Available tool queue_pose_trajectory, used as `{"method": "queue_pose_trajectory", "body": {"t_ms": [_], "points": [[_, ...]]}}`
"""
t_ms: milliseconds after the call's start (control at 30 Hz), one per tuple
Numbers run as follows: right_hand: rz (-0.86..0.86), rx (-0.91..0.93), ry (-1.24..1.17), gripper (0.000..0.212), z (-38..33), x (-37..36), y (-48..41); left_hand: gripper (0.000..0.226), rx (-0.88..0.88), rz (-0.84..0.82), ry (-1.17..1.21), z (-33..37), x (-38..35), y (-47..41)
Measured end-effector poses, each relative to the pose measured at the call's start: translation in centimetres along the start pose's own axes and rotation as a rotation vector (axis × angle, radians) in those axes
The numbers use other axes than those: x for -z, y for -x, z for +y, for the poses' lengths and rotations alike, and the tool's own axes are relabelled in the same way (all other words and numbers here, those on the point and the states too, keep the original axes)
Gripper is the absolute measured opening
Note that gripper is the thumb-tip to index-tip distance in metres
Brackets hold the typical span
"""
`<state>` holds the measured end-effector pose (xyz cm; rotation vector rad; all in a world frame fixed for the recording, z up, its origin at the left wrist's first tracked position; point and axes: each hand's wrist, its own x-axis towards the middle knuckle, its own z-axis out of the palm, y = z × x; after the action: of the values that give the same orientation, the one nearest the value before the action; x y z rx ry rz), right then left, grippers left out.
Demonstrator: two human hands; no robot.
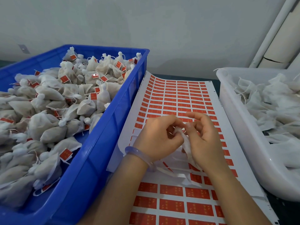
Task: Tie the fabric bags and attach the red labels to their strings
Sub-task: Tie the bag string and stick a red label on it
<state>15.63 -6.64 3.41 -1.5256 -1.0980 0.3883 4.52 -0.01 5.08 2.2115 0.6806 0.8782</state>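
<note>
A small white fabric bag (186, 143) hangs between my two hands above the sheet of red labels (177, 95). My left hand (158, 137), with a pale bangle on its wrist, pinches the bag's gathered neck. My right hand (203, 137) pinches the top of the same bag with thumb and fingers curled around it. The bag's lower part is partly hidden behind my right hand. The bag's string is too blurred to make out.
A blue crate (103, 143) on the left is heaped with tied bags carrying red labels. A white tub (240, 127) on the right holds several unlabelled fabric bags. Another label sheet (172, 202) lies nearer me. A grey wall stands behind.
</note>
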Motion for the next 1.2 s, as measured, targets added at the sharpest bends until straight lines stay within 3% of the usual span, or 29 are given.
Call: {"method": "queue_pose_trajectory", "body": {"t_ms": [233, 667, 833, 967, 1200], "points": [[0.06, -0.002, -0.001, 0.018, 0.2, 0.0, -0.1, 0.015, 0.024, -0.043, 0.102, 0.1, 0.3, 0.0], [-0.02, -0.042, 0.064, 0.015, 0.9, -0.9, 0.5, 0.024, 0.094, -0.12, 0.149, -0.4, -0.1, -0.1], [-0.09, 0.016, -0.021, 0.022, 0.2, -0.5, 0.7, 0.016, 0.092, -0.152, 0.273, -0.1, -0.3, 0.1], [-0.129, 0.074, 0.0, 0.024, -0.2, -0.1, 0.4, 0.025, 0.138, -0.173, 0.402, 0.1, 0.5, 0.0], [-0.084, 0.134, 0.026, 0.017, -0.3, -0.2, 0.6, 0.02, 0.209, -0.163, 0.445, 0.3, 0.7, -0.1]]}}
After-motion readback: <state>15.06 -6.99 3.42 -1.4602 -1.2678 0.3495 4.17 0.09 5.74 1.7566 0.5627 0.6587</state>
